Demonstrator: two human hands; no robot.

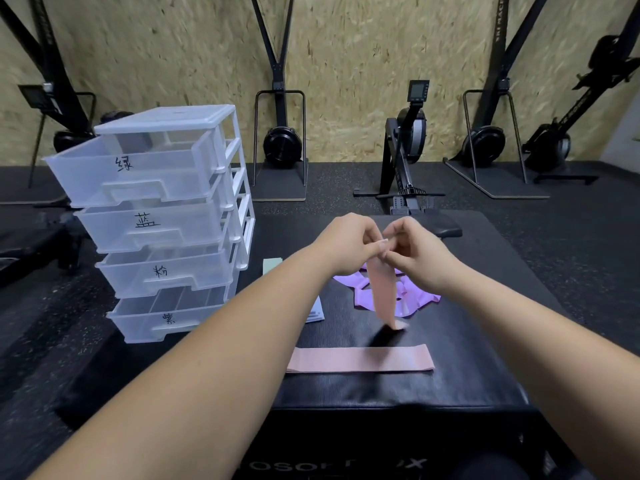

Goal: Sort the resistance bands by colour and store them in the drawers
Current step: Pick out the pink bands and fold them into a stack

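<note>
Both hands are raised over the black pad (467,341). Our left hand (349,245) and right hand (419,254) each pinch the top edge of a pink band (382,292), fingers curled, hands nearly touching. The band hangs straight down, its lower end just meeting the pad in front of the purple bands (362,299). A second pink band (360,358) lies flat nearer us. We judge it best to lay this one squarely on the flat one, edges matched. Then we carry both to the third drawer (162,275) of the drawer unit (221,119) on our left.
</note>
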